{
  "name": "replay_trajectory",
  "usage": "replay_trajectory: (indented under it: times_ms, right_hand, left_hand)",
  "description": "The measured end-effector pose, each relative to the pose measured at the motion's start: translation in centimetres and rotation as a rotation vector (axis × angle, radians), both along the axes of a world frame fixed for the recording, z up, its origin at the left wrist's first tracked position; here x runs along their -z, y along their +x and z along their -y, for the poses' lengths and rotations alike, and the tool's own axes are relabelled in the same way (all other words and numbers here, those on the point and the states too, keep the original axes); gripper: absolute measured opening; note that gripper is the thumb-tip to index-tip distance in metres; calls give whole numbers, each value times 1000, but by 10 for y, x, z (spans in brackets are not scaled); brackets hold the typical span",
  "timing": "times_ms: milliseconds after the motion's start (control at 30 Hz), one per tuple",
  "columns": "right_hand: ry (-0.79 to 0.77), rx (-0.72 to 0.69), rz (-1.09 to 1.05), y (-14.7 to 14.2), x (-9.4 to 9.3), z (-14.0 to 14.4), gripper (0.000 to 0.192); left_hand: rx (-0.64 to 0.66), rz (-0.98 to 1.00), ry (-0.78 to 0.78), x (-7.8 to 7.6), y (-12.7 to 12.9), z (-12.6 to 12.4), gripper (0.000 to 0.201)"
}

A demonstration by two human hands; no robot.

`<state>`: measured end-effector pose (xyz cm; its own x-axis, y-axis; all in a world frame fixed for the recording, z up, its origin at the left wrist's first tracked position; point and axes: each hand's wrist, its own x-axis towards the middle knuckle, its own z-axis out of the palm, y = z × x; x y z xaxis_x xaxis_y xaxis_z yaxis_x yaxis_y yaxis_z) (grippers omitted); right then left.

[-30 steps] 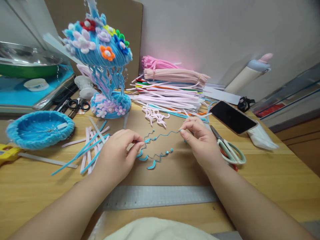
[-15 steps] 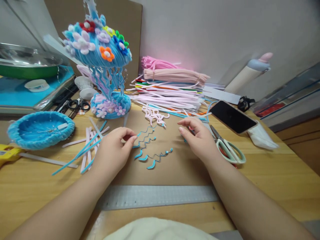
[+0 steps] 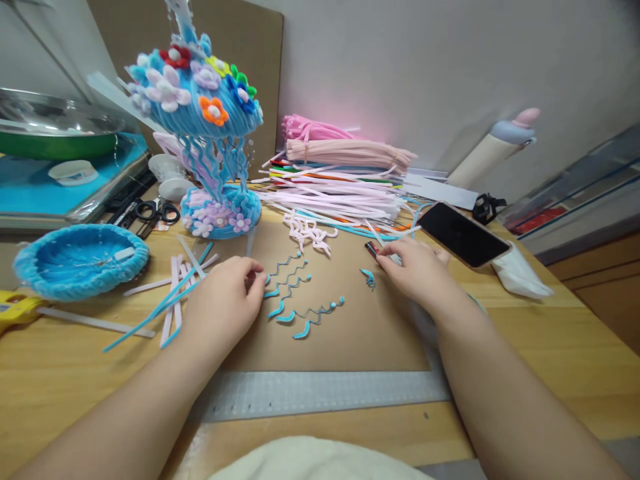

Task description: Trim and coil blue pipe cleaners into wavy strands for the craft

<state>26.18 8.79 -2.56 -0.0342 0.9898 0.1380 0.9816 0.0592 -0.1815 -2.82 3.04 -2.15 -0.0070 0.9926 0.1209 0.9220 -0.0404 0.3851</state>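
Several wavy wires with light-blue fuzzy ends (image 3: pixel 290 292) lie in a slanted row on the brown board (image 3: pixel 350 340). At their left side is my left hand (image 3: pixel 227 293), thumb and forefinger pinched at the blue end of the uppermost wire. My right hand (image 3: pixel 417 267) is palm down at the board's right edge, fingers closed over a tool with a red-and-black tip (image 3: pixel 373 250); the rest of that tool is hidden. Just left of it lies a small curled blue piece (image 3: pixel 369 277). Pale pink wavy pieces (image 3: pixel 310 233) sit at the board's far side.
A blue flower-covered decoration (image 3: pixel 210 113) stands at the back left, near a blue fuzzy bowl shape (image 3: pixel 83 260). Pipe-cleaner bundles (image 3: pixel 345 153) are piled behind. A phone (image 3: pixel 465 233) lies right, a clear ruler (image 3: pixel 320 393) in front, a yellow glue gun (image 3: pixel 20 308) far left.
My left hand has moved slightly left, the uppermost wire shifting with it. My right hand has moved right and turned palm down over the scissors and tool, uncovering the small curled blue piece.
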Motion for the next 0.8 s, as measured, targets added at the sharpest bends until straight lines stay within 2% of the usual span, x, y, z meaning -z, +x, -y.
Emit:
replay_trajectory:
  times_ms: [167,267,333,433,500,633,733,800]
  right_hand:
    - [-147,-101,38,-4,3,2,19]
    - [-180,-171,35,-17,-1,9,10]
    - [-197,-288,-7,-30,-6,20,7]
    - [-199,-615,-189,-51,-14,42,7]
    - [-187,-730,-294,-61,-16,56,4]
    - [-159,-749,-485,-69,-15,68,16]
    - [-195,-700,-691,-66,-14,67,20]
    - [-259,-641,-921,-65,-15,65,22]
  left_hand:
    - [7,94,134,-6,3,5,21]
    - [105,207,192,-5,8,9,16]
    - [204,282,177,-3,13,13,14]
    - [341,366,91,0,22,21,17]
    - [425,396,8,0,27,25,16]
    - [513,506,-154,-3,31,28,8]
    - [453,614,-222,-5,30,28,10]
    - [392,697,-236,-6,29,27,12]
